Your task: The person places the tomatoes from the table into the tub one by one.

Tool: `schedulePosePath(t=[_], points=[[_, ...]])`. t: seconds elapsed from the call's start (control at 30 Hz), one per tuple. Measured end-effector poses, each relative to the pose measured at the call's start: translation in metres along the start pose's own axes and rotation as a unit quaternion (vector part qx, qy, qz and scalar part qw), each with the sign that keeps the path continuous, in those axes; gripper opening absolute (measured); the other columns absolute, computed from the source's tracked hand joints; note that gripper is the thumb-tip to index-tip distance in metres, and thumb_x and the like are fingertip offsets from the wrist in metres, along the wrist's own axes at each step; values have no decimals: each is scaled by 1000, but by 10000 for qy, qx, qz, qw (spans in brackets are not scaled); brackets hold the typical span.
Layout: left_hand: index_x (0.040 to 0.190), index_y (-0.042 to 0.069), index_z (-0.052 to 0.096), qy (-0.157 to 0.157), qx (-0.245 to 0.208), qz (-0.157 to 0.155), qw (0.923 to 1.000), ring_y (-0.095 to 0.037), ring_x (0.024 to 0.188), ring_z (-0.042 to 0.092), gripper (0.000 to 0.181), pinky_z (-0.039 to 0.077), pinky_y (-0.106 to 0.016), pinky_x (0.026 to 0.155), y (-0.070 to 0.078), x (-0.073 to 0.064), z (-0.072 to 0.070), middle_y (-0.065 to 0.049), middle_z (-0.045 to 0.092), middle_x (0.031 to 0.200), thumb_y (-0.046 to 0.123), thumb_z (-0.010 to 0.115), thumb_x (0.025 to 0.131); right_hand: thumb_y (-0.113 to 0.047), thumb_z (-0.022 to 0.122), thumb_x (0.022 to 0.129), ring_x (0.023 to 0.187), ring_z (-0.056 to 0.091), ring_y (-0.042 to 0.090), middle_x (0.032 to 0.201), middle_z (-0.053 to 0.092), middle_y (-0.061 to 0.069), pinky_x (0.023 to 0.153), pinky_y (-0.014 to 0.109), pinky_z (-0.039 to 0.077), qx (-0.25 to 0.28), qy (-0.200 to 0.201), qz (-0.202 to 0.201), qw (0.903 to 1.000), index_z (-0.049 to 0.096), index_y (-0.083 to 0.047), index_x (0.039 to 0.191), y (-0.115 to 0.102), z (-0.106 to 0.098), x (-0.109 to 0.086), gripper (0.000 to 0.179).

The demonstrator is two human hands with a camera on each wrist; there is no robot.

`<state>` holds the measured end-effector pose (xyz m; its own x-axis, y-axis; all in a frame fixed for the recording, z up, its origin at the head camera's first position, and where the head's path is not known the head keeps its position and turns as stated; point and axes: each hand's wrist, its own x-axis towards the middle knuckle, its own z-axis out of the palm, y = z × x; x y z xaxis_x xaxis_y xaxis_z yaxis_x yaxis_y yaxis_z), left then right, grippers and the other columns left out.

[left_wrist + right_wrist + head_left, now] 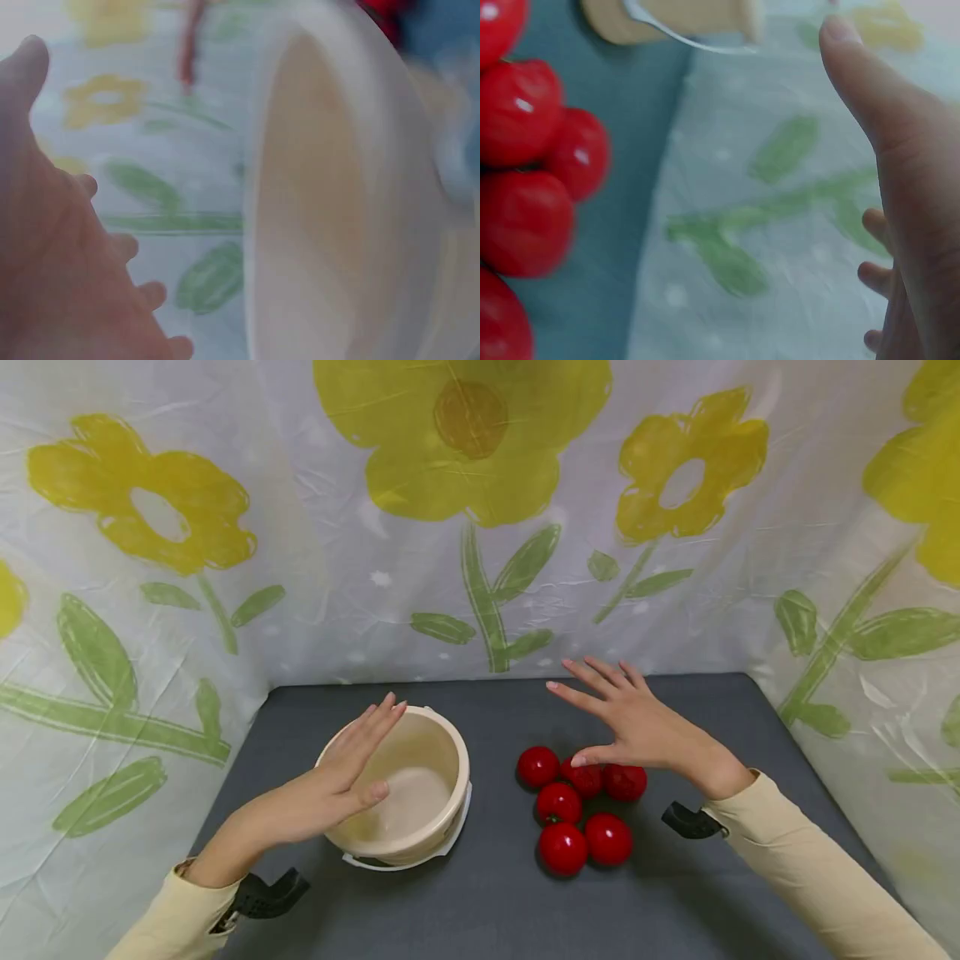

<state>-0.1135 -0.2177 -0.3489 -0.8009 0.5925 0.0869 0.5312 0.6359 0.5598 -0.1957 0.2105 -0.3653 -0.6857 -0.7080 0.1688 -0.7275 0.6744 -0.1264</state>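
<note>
A cream-coloured bucket stands upright on the left of the dark table, its inside bare and a pale handle lowered round its side. My left hand hovers over the bucket's left rim, fingers extended and holding nothing. In the left wrist view the bucket appears blurred beside the hand. Several shiny red tomatoes sit in a cluster right of the bucket. Above the far tomatoes is my right hand, fingers spread and nothing in them. The right wrist view has the tomatoes left of that hand.
A dark grey cloth covers the table. White fabric printed with yellow flowers and green leaves hangs behind the table and along both sides. Each wrist carries a black camera mount, one at the left cuff.
</note>
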Motion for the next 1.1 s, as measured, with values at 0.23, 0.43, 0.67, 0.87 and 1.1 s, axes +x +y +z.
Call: schedulePosePath(t=[0.23,0.43,0.67,0.87,1.1], points=[[158,36,-3,684,-1123,-669,9890,-24,155,-4,89,19,-77,105,7,-33,-9,11,-6,167,18,60,98,-60,76,76,149,23,35,168,15,1,113,67,21,14,473,1,9989,26,-31,156,19,-7,-15,99],[158,35,7,1389,-1350,-1075,9752,2,151,15,84,29,-11,112,0,-50,-3,8,11,167,13,61,97,-50,85,68,145,31,35,165,25,6,109,66,29,491,669,11,9966,30,-22,155,33,10,-31,107],[154,19,29,2264,-1898,-1807,9381,15,125,42,63,42,-2,90,-12,-69,4,10,43,150,16,59,99,-40,88,69,137,39,40,157,38,15,104,67,35,1091,576,561,9908,37,-21,153,47,28,-50,100],[146,6,36,2673,-3388,-2029,8790,9,114,57,51,53,-11,87,-24,-73,15,17,53,129,13,57,100,-34,88,71,135,41,39,152,44,16,101,64,42,1564,467,1020,9813,40,-20,151,54,48,-65,94],[147,5,27,2553,-3945,-2635,8425,10,112,54,57,54,-13,88,-31,-72,30,10,44,127,18,58,100,-34,88,70,134,46,38,148,50,14,104,62,41,1771,464,1165,9762,43,-20,149,58,70,-78,92]])
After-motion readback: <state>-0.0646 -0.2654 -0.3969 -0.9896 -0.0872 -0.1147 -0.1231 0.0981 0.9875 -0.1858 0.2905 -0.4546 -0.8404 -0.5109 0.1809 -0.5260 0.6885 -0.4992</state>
